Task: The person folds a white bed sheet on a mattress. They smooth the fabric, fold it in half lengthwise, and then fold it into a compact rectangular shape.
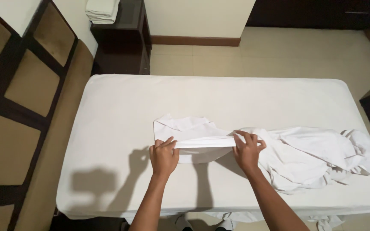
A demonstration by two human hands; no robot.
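— Hands first: what are they doing?

— Left hand and right hand each pinch one end of a folded edge of the white garment, holding that edge taut between them, just above the bed.

— Where does the rest of it lie?

— Its collar end spreads flat just beyond the hands; the bulk is bunched up to the right of the right hand, reaching nearly to the bed's far right side.

— Anything farther off?

— Well beyond the left hand, a dark nightstand with folded towels on top.
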